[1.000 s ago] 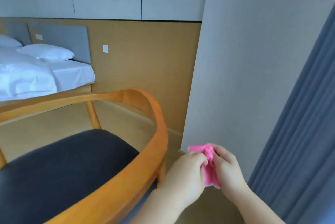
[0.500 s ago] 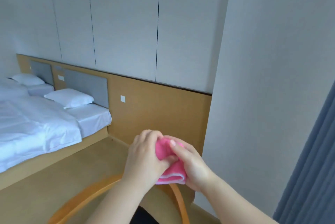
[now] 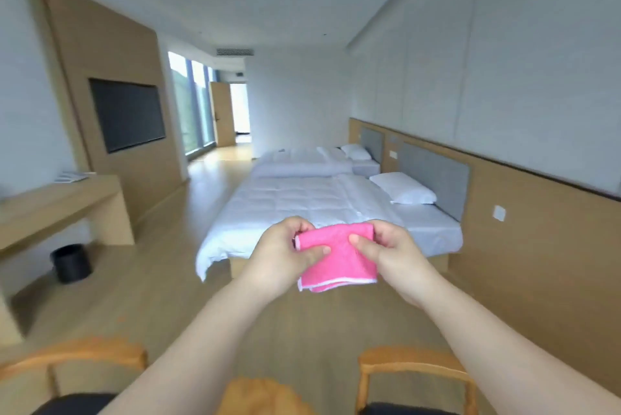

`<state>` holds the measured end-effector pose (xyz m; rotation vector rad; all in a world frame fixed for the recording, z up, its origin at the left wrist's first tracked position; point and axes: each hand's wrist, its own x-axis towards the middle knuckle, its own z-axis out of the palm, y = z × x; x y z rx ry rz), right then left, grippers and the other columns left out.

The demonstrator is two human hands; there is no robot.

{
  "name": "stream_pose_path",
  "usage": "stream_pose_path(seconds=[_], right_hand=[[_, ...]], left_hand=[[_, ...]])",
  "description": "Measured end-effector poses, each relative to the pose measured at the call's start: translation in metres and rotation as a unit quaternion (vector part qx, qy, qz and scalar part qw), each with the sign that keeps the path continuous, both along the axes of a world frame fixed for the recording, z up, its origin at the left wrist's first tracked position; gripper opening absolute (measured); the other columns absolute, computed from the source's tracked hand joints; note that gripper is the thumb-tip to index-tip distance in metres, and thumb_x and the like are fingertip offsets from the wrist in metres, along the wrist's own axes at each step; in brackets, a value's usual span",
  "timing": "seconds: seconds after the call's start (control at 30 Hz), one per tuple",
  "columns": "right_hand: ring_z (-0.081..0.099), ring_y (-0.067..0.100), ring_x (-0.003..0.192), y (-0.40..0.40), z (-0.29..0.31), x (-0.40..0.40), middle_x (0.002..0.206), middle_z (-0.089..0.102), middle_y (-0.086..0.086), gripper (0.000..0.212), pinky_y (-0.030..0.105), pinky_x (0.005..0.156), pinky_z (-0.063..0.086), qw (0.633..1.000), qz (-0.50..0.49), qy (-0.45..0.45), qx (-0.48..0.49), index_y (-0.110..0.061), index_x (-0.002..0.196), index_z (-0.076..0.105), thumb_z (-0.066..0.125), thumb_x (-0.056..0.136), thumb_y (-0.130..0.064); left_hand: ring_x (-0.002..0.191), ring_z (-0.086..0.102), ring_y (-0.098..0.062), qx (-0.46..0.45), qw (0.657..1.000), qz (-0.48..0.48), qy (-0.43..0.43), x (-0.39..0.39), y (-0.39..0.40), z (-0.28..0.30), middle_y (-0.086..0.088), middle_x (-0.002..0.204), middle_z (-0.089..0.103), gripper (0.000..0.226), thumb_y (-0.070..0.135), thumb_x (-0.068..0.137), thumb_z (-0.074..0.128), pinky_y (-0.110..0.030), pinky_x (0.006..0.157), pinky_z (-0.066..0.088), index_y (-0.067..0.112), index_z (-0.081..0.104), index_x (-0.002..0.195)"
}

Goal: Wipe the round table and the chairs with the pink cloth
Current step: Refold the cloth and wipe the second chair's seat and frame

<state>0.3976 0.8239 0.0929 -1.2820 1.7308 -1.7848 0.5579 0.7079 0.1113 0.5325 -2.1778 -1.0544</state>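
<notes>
Head view: pink cloth (image 3: 337, 255) held up in mid-air, folded, pinched at both top corners by left hand (image 3: 285, 253) and right hand (image 3: 391, 248), above two wooden chairs (image 3: 415, 377), beds (image 3: 302, 203) beyond.

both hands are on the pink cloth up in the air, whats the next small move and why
Probably bring the pink cloth down to the back rail of one wooden chair. The left hand and right hand pinch it folded flat, ready for wiping, clear of any surface. Two chair backs show at the bottom edge, the closest task surfaces; no round table is plainly in view.
</notes>
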Motion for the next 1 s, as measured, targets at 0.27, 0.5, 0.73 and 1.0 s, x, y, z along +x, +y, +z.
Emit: stream_pose_path(seconds=[0.27, 0.5, 0.73, 1.0], right_hand=[[0.066, 0.017, 0.072, -0.117, -0.016, 0.176, 0.083, 0.072, 0.002, 0.011, 0.034, 0.064, 0.053, 0.982, 0.182, 0.035, -0.033, -0.020, 0.090, 0.067, 0.059, 0.094, -0.014], [0.060, 0.001, 0.072, -0.172, -0.028, 0.343, 0.080, 0.064, -0.011, 0.010, 0.020, 0.057, 0.048, 0.949, 0.233, 0.201, -0.070, -0.029, 0.091, 0.058, 0.051, 0.097, -0.032], [0.058, 0.002, 0.074, -0.247, -0.075, 0.463, 0.082, 0.062, -0.011, 0.010, 0.019, 0.056, 0.042, 0.937, 0.261, 0.229, -0.041, -0.026, 0.093, 0.055, 0.050, 0.098, -0.032], [0.058, 0.013, 0.076, -0.359, -0.143, 0.553, 0.085, 0.061, -0.004, 0.014, 0.025, 0.059, 0.039, 0.945, 0.227, 0.221, 0.078, -0.016, 0.098, 0.055, 0.048, 0.099, -0.028]], left_hand=[[0.082, 0.068, -0.013, 0.051, 0.956, 0.286, 0.027, 0.211, -0.013, -0.008, 0.000, 0.091, 0.070, 0.011, 0.026, 0.088, 0.066, -0.036, 0.075, 0.058, 0.020, 0.061, 0.095], [0.081, 0.069, -0.019, 0.098, 0.893, 0.438, 0.043, 0.369, -0.011, -0.031, -0.004, 0.095, 0.067, 0.020, 0.038, 0.094, 0.055, -0.043, 0.069, 0.059, 0.020, 0.055, 0.101], [0.075, 0.070, -0.020, 0.129, 0.865, 0.481, 0.062, 0.480, -0.073, -0.082, -0.006, 0.092, 0.067, 0.016, 0.034, 0.094, 0.056, -0.037, 0.065, 0.060, 0.019, 0.053, 0.098], [0.074, 0.070, -0.012, 0.222, 0.867, 0.439, 0.081, 0.579, -0.211, -0.150, -0.005, 0.096, 0.066, 0.011, 0.020, 0.094, 0.058, -0.023, 0.057, 0.056, 0.014, 0.055, 0.103]])
